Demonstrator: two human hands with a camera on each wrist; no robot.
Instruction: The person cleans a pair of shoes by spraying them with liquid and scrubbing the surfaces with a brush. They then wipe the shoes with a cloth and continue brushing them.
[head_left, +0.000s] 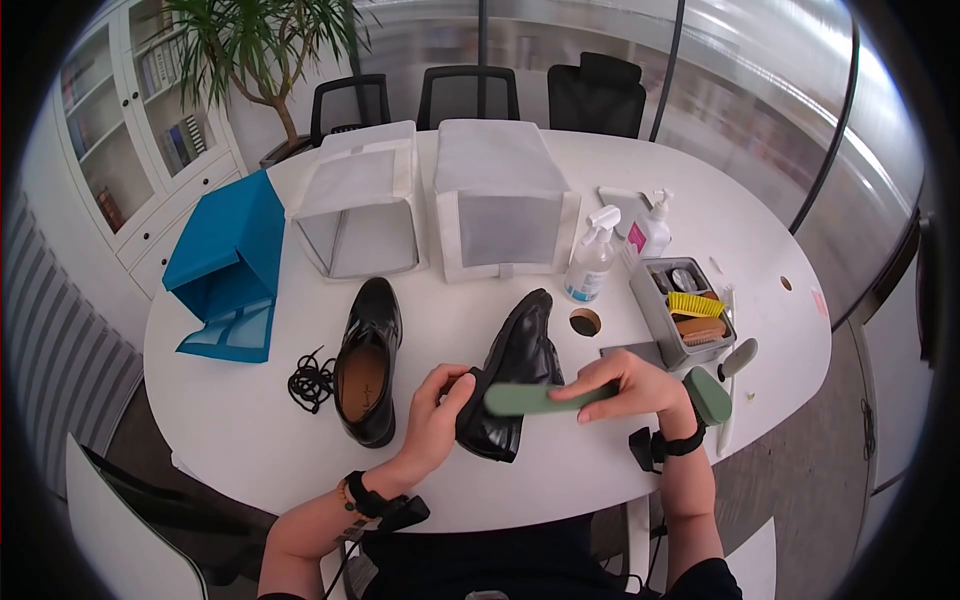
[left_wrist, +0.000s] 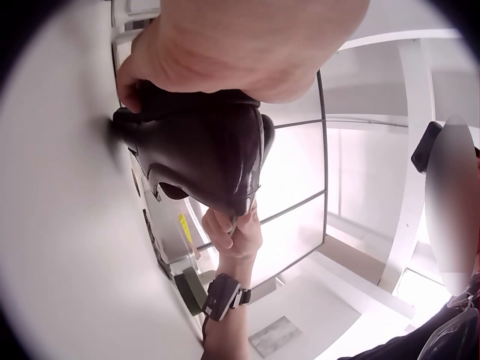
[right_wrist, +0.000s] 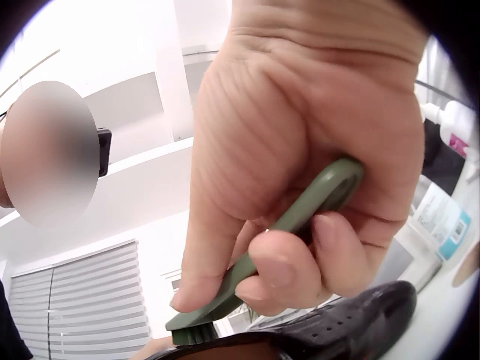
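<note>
A black leather shoe lies tilted on its side on the white table in front of me, toe pointing away. My left hand holds it near the heel end, and in the left wrist view the fingers are partly hidden behind the shoe. My right hand grips a green-handled brush. In the right wrist view its dark bristles are right at the shoe's opening edge. The matching shoe, without laces, stands upright to the left. Black shoelaces lie bunched beside it.
A grey box holding a yellow brush and other items is at the right, near a green block-shaped item. Behind stand a spray bottle, a pump bottle and two white fabric boxes. A blue box lies left.
</note>
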